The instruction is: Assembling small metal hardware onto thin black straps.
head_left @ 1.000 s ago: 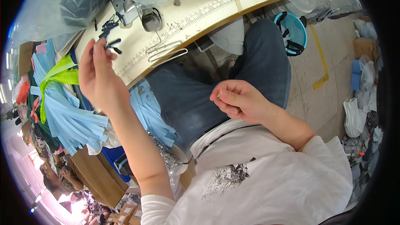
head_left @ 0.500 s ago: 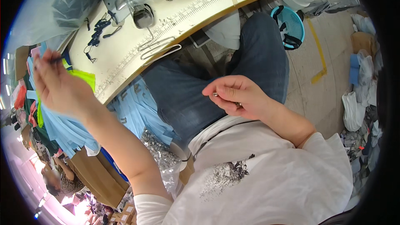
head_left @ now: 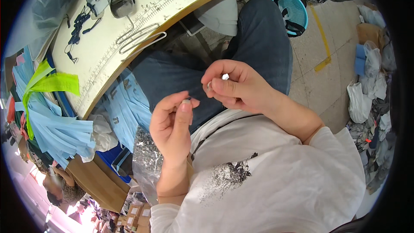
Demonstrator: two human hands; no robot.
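Note:
Above my lap, my right hand (head_left: 241,85) pinches a small silver metal piece (head_left: 209,86) between thumb and forefinger, its other fingers curled in. Facing it, a short gap away, my left hand (head_left: 171,125) is closed with thumb and fingertips together. Whatever it holds there is too small or hidden to name. Under my left wrist lies a clear plastic bag (head_left: 144,157) full of small shiny bits. Several navy cords (head_left: 75,30) lie in a tangle on the white table (head_left: 101,56).
A bent wire rack (head_left: 140,39) hangs at the table edge, marked with a ruler scale. Light blue strips (head_left: 56,121) and a neon yellow strip (head_left: 54,84) drape at the left. A turquoise basket (head_left: 297,13) stands on the floor. Cardboard (head_left: 97,185) and another person (head_left: 67,185) are at lower left.
My left hand has come from the far left, by the table's end, down and right to face my right hand. The right hand has risen slightly to the left, still pinching the metal piece.

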